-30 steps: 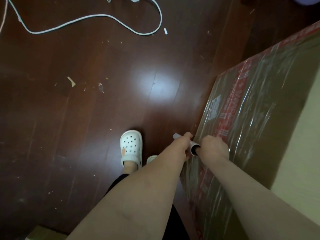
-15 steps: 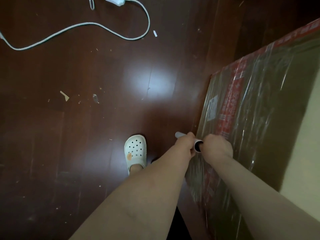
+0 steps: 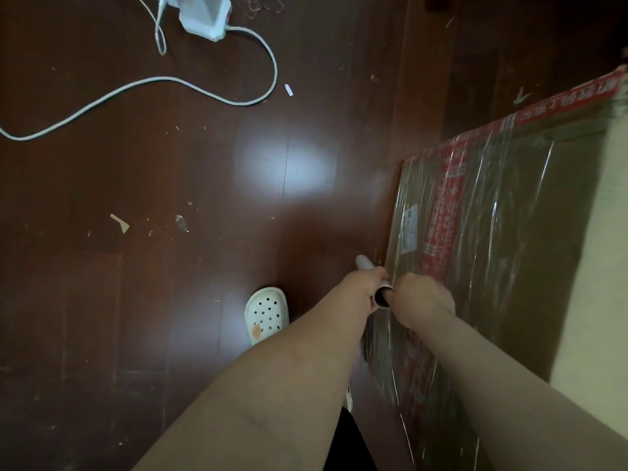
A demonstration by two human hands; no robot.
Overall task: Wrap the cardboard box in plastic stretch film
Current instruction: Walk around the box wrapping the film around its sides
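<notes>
A large brown cardboard box (image 3: 530, 212) with red printed tape stands on the floor at the right, its side covered in shiny stretch film. I hold a stretch film roll (image 3: 373, 279) close to the box's near edge. My left hand (image 3: 365, 289) grips the roll's middle. My right hand (image 3: 421, 299) is closed at the roll's open near end. Clear film (image 3: 384, 362) runs from the roll down along the box's side below my hands.
Dark wooden floor (image 3: 170, 266) with paper scraps lies to the left. A white power strip (image 3: 204, 18) and its white cable (image 3: 142, 83) lie at the top left. My foot in a white clog (image 3: 266, 314) stands left of my arms.
My view and hands have shifted forward along the box side. The power strip has come into view at the top, and the clog has stepped forward.
</notes>
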